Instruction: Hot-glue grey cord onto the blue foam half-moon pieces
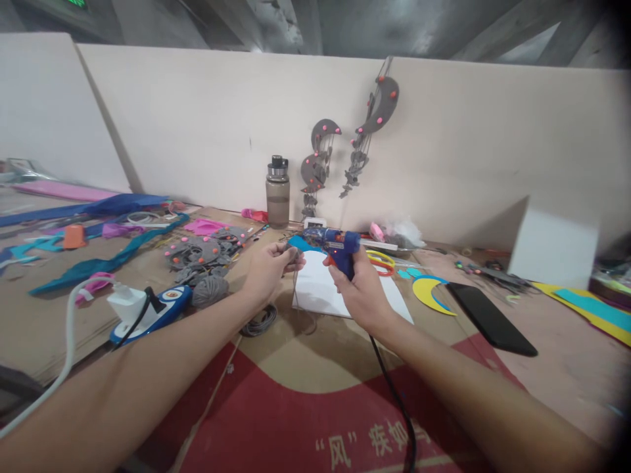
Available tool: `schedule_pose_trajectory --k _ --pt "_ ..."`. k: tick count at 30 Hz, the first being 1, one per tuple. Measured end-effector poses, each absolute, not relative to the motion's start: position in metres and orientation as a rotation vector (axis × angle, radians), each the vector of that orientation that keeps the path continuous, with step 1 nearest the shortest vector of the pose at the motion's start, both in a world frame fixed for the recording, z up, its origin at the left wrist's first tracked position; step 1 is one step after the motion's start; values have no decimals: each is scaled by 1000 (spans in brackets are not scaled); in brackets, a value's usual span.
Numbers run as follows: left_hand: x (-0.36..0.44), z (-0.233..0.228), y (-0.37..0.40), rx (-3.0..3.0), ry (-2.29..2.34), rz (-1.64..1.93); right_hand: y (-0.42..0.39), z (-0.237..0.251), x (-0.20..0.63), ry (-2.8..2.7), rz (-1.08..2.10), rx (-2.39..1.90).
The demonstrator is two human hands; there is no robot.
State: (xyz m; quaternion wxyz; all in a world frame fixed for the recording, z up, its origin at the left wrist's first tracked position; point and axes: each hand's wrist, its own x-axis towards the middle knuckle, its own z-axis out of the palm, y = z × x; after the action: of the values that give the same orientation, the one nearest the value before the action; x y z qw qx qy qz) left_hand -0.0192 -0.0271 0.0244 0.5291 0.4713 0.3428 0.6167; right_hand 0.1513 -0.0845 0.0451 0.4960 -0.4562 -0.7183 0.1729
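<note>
My right hand [362, 286] is wrapped round a blue glue gun [340, 244], its nozzle pointing left and a pale glue stick [382, 244] jutting from its back. Close to the nozzle, my left hand [271, 270] pinches a small grey piece [294, 255], perhaps felt, partly hidden by the fingers. Grey yarn [296, 295] hangs below those fingers, and a loose coil of grey cord [259, 320] lies beneath. Under both hands a white sheet [318, 289] rests on cardboard. The gun's black cord [389, 378] runs down toward me.
Left of my arm are a power strip [170, 305], a grey yarn ball [211, 289] and grey felt shapes [202, 253]. A water bottle [278, 197] stands behind. To the right lie scissors [382, 261], a yellow crescent [431, 295] and a phone [493, 320]. Moon garlands [384, 105] hang on the board.
</note>
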Motion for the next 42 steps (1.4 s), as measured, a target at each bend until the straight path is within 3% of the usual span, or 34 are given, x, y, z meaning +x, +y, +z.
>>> schedule_pose_trajectory --k 8,42 --pt "-18 25 -27 1124 835 1478 -88 44 148 -1883 215 -1233" --pt "-19 20 -22 1221 972 1466 -89 40 146 -1922 160 -1336"
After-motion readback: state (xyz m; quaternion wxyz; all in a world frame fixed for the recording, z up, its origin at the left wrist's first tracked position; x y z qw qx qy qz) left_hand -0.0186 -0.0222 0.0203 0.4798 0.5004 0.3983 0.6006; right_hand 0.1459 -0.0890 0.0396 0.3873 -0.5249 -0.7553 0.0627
